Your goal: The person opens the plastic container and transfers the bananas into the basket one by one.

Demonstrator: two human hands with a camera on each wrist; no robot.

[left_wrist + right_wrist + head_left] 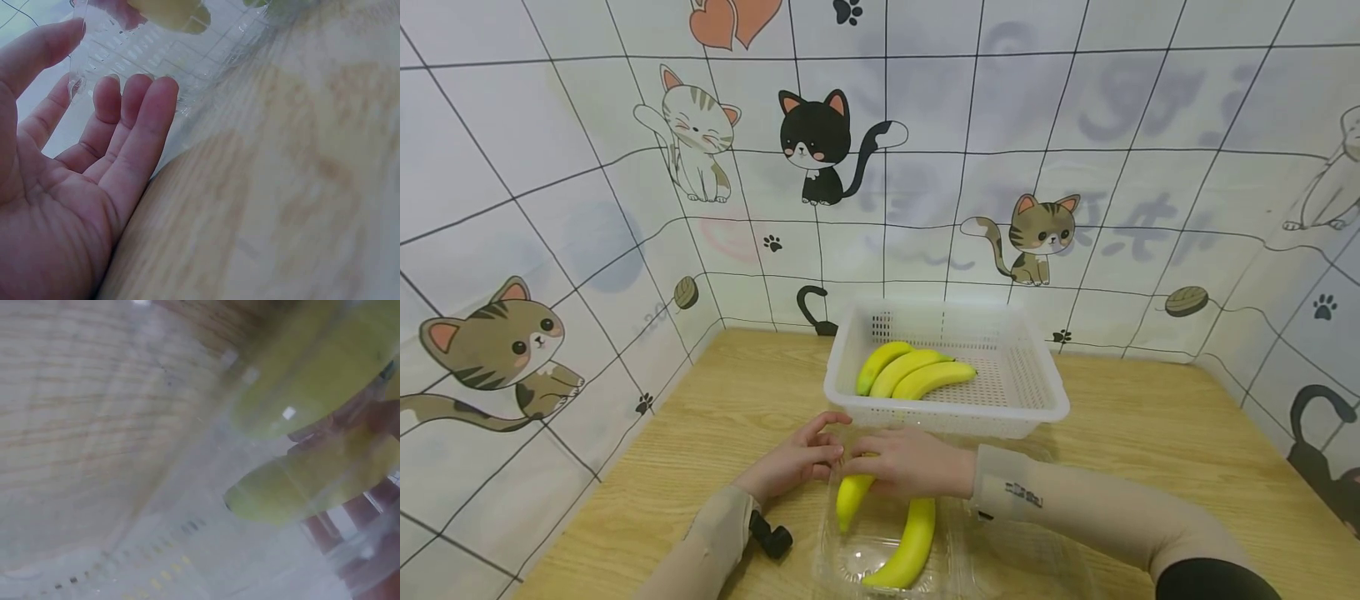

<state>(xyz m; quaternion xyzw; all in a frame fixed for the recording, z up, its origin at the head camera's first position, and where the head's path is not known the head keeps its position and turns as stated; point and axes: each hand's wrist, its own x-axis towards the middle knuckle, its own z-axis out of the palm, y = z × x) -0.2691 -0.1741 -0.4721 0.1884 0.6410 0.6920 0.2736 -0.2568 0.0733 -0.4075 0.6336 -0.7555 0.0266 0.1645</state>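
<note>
Dark sleeve (1213, 579) closest to camera, lower right; right forearm runs in from it across the wooden table (1150, 417). Right hand (910, 462) has its fingers curled round the far end of a banana, the held banana (852, 502), over the left side of a clear plastic tray (861, 554). Key relation: held banana sticks out of the grip toward the person, long axis roughly near-far, near tip leaning a bit left; the second banana (916, 546) lies in the tray just to its right, hollow of its curve facing left, far end hidden under the right hand. Judged: settling the held one beside it depends on that left-hand space and on keeping both roughly parallel. Can't tell if held banana touches tray floor. Left hand (793, 462) also near, beside the tray's left edge, fingers loosely bent, gripping nothing; contact with rim unclear. Both bananas plain yellow, smooth, curved, no obvious spots. White basket (947, 410) beyond the tray has three bananas (910, 371) bunched at its left, greener toward the tips
</note>
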